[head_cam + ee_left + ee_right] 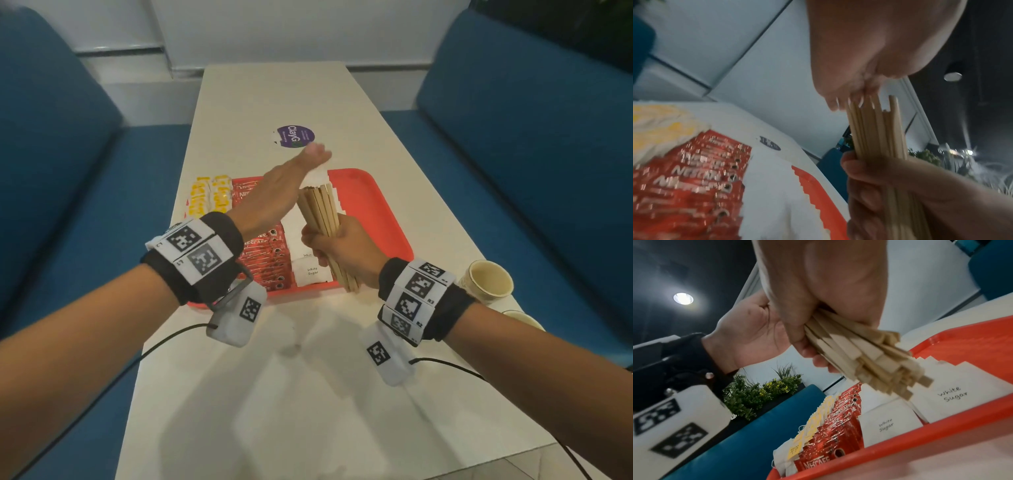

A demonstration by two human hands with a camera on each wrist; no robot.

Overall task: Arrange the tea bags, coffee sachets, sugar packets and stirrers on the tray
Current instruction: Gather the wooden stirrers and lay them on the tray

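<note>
My right hand point(339, 245) grips a bundle of wooden stirrers point(320, 212) upright over the red tray point(376, 205). Their lower ends hang above the sugar packets point(890, 425). My left hand point(291, 181) is flat, its straight fingers lying across the stirrers' top ends point(875, 116). On the tray, from left to right, lie rows of yellow tea bags point(209, 198), red coffee sachets point(270, 260) and white sugar packets point(311, 270). The tray's right part is bare.
Two paper cups point(488, 279) stand at the white table's right edge, near my right wrist. A purple round sticker point(291, 137) lies beyond the tray. Blue benches point(68, 171) flank the table. Cables trail from both wrists over the near tabletop.
</note>
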